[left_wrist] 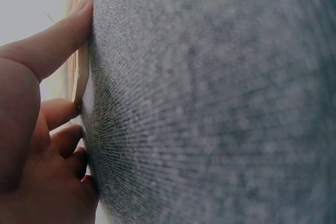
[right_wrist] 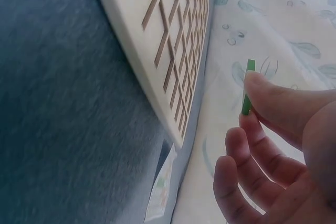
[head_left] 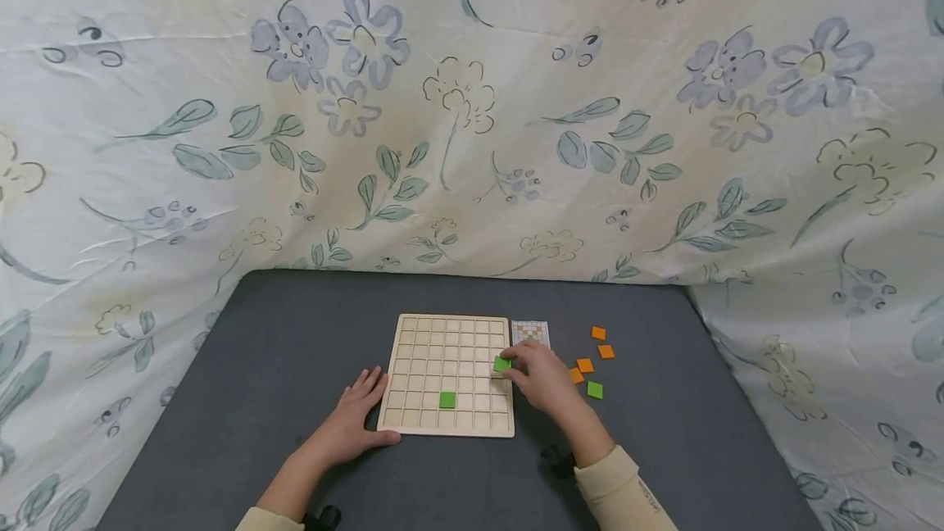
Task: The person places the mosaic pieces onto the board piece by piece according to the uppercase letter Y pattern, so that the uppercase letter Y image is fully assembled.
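Note:
A square wooden grid board (head_left: 420,351) lies on the dark table. One green tile (head_left: 447,400) sits in a cell of its lower half. My left hand (head_left: 354,420) rests at the board's lower left corner, fingers along the left side and thumb at the front edge; in the left wrist view the thumb (left_wrist: 68,35) touches the board's edge. My right hand (head_left: 544,377) pinches another green tile (head_left: 501,364) between thumb and finger, over the board's right side. In the right wrist view that thin tile (right_wrist: 249,90) is seen edge-on, apart from the board.
A small patterned card (head_left: 530,330) lies against the board's upper right side. Several orange tiles (head_left: 598,333) and one loose green tile (head_left: 594,390) are scattered to the right. Floral cloth (head_left: 457,146) hangs behind the table (head_left: 310,326).

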### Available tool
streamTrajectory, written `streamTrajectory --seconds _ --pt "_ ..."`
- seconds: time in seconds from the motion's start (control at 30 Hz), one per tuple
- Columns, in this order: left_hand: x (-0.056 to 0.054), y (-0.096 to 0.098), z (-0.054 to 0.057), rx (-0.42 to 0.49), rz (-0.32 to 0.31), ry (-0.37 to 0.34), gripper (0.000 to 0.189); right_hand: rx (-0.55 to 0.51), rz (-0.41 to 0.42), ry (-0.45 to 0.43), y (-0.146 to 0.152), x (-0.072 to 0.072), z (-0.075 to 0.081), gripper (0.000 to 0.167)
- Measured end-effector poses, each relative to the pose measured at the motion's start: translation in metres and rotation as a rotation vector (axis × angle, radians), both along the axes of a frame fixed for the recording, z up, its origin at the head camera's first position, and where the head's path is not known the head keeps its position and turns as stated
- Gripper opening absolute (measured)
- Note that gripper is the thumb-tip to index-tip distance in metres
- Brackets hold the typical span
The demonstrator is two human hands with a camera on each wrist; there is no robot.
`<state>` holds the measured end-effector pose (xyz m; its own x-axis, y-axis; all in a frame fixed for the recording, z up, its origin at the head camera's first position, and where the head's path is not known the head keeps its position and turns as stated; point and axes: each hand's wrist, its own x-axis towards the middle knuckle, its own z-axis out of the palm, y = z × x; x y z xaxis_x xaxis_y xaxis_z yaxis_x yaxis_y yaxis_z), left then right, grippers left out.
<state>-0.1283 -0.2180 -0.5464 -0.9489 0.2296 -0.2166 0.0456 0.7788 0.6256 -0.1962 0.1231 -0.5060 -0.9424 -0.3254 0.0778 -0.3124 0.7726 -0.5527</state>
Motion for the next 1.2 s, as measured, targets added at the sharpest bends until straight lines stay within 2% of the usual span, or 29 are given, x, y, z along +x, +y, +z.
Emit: streamTrajectory --seconds 0.23,0.5,0.87,1.2 --pt "0.003 0.003 -0.005 -0.005 0.009 0.01 0.105 0.005 0.036 0.009 -0.011 0.0 0.0 0.028" --pt "0.003 0.003 -0.004 -0.004 0.014 0.011 0.106 -0.011 0.102 -0.027 -0.025 -0.004 -0.006 0.025" --pt "-0.001 0.002 -0.005 -0.003 0.009 0.018 0.106 -0.005 0.167 -0.051 -0.049 -0.008 -0.011 0.023" --pt "-0.003 0.0 -0.004 -0.014 0.007 0.0 0.106 0.009 0.17 -0.118 -0.068 -0.012 -0.023 0.024"
